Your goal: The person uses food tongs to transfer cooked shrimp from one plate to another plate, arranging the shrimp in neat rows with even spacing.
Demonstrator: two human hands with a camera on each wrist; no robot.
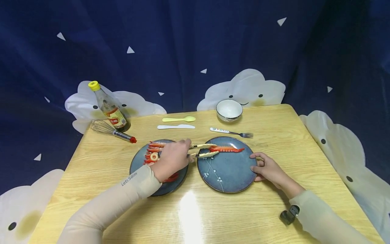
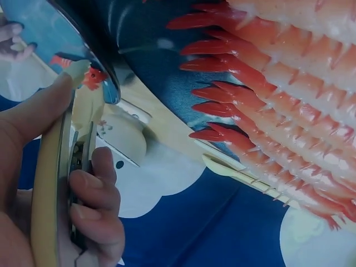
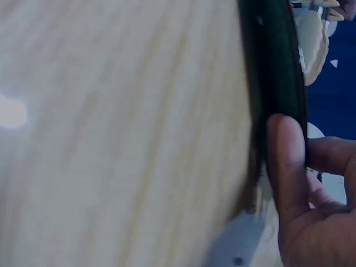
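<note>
Right of centre, a red shrimp (image 1: 228, 149) stretches left-to-right across the top of a blue plate (image 1: 233, 173), its left end between the tips of tongs (image 1: 210, 154) gripped by the left hand (image 1: 173, 156), while the right hand (image 1: 269, 170), nearer the shrimp, pinches the plate's right rim.

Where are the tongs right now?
In the head view, the tongs are near the centre, in the left hand, their tips over the right plate, at the left end of its single prawn.

Right hand (image 3: 311, 225) at dark plate's rim (image 3: 273, 67), wooden tabletop (image 3: 128, 139) alongside
</note>
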